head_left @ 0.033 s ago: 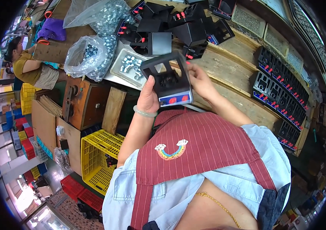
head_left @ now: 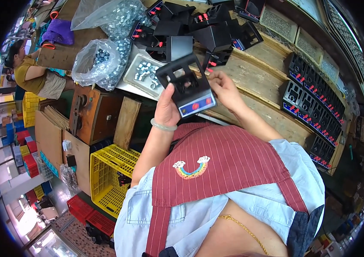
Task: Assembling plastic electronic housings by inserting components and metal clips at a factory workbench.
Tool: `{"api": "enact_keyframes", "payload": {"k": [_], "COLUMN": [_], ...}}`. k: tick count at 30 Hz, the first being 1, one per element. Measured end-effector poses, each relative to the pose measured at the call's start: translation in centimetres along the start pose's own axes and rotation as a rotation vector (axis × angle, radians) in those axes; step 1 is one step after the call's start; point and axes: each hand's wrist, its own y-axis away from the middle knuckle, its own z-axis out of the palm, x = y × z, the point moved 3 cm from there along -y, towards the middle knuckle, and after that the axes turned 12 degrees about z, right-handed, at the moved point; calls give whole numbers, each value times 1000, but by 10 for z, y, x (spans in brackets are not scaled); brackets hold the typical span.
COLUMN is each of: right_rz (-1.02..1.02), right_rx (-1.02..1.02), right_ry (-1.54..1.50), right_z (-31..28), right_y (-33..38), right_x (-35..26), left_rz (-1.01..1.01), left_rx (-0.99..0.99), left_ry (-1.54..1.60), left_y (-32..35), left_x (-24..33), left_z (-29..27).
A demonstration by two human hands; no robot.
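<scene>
The black plastic housing [head_left: 185, 85], blue-faced at its near end, sits as it did a moment ago, pinched in the left hand [head_left: 167, 109]'s grip. The right hand [head_left: 224, 90] still closes on its right edge. Just beyond the grip, on the counter [head_left: 250, 73], lie a tray of metal nuts [head_left: 145, 73] and more black housings [head_left: 199, 25].

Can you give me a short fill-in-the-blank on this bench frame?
1. Both hands hold a ___ plastic housing with a blue panel.
2. The left hand has a pale ___ at its wrist.
3. The metal tray holds small ___ parts.
4. The crate below is ___.

Answers: black; bangle; metal; yellow
</scene>
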Motion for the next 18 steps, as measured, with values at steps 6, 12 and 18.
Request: {"api": "enact_keyframes", "payload": {"k": [6, 12, 18], "right_rz": [-386, -542, -372], "right_rx": [111, -359, -137], "right_ry": [998, 932, 1049], "right_z": [74, 142, 163], "right_y": [9, -35, -172], "right_x": [-63, -33, 37], "left_rz": [10, 15, 63], "left_rx": [146, 302, 601], "left_ry": [-204, -196, -226], "left_y": [-13, -5, 11], "left_x": [-1, 25, 112], "left_z": [-39, -100, -191]}}
